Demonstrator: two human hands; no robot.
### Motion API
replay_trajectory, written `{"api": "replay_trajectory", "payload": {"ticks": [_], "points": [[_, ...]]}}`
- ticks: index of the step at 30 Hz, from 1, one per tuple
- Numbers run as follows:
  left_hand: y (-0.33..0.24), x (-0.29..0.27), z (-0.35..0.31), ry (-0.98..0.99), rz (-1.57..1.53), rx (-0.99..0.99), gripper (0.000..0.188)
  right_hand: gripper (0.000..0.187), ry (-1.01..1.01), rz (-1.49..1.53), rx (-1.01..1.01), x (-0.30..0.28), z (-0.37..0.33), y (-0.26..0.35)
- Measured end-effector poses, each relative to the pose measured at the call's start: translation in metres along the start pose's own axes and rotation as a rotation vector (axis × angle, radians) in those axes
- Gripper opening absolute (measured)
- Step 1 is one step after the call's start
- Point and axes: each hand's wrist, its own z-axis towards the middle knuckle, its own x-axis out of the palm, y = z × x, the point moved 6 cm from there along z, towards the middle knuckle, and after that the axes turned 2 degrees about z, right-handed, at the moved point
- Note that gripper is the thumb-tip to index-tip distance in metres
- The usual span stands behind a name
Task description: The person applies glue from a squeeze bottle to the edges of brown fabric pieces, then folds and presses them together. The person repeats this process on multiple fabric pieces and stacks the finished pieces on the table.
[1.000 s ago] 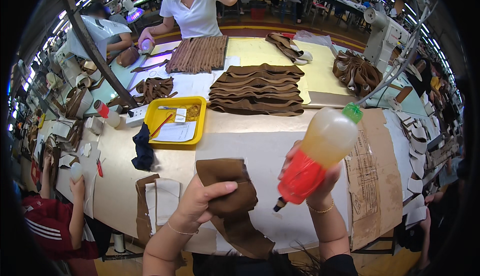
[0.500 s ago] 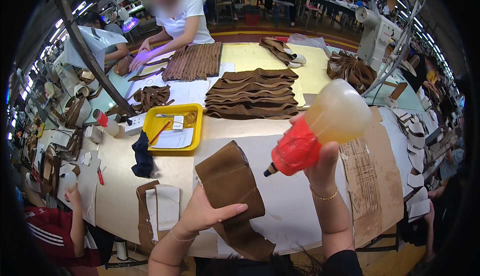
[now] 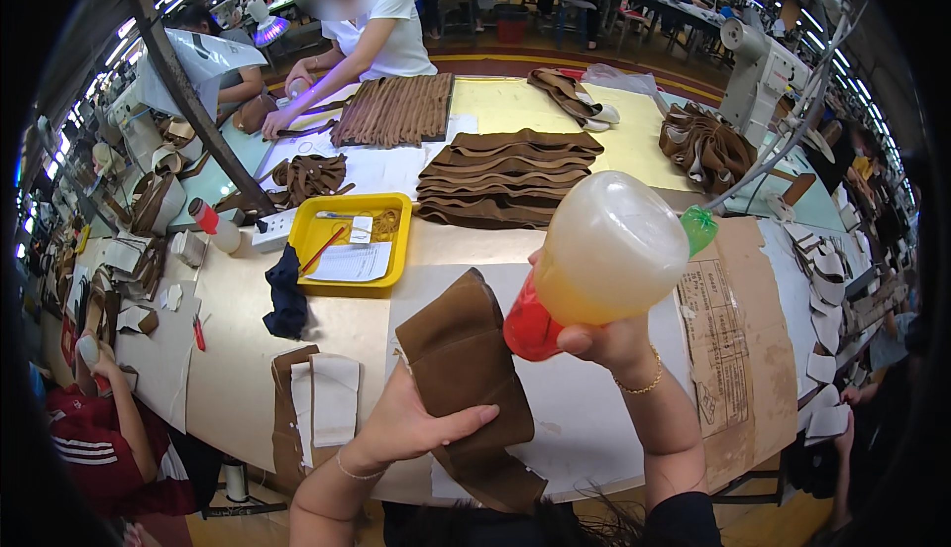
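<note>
My left hand (image 3: 411,426) grips a strip of brown leather-like material (image 3: 461,354), thumb on top and fingers beneath. The strip's lower end hangs down toward the table edge. In my right hand (image 3: 619,344) is a cloudy plastic squeeze bottle (image 3: 619,240) with amber liquid, tipped upside down. Its red-wrapped neck (image 3: 532,321) is beside the right edge of the strip; the nozzle tip is hidden. Left of my left hand lie another brown piece (image 3: 290,418) and white pieces (image 3: 335,398).
A yellow tray (image 3: 401,245) holds paper and a red pencil. Beyond it are stacked brown strips (image 3: 505,180). A dark cloth (image 3: 285,294), red-handled snips (image 3: 199,333), another red-topped bottle (image 3: 216,227) and cardboard (image 3: 738,339) lie around. Something green (image 3: 699,230) shows behind my bottle. Co-workers sit nearby.
My right hand has moved the bottle left and tipped it steeper, bringing its neck beside the strip. The green thing now shows behind it. My left hand keeps its hold.
</note>
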Motion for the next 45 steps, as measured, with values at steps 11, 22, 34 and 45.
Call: {"api": "replay_trajectory", "payload": {"ticks": [11,22,34,45], "points": [[0.004,-0.003,-0.003,-0.032,0.007,0.003,0.067,0.090,-0.068,-0.039,0.015,0.006,0.005,0.007],[0.006,-0.004,-0.004,-0.008,0.053,-0.047,0.068,0.095,-0.161,-0.093,0.053,0.003,0.005,0.006],[0.047,-0.030,-0.002,-0.130,-0.475,-0.107,0.047,0.075,-0.184,0.446,0.195,-0.014,-0.009,-0.032],[0.073,-0.012,0.002,-0.053,-0.795,-0.282,0.044,0.071,-0.296,0.490,0.161,-0.034,-0.009,-0.025]]}}
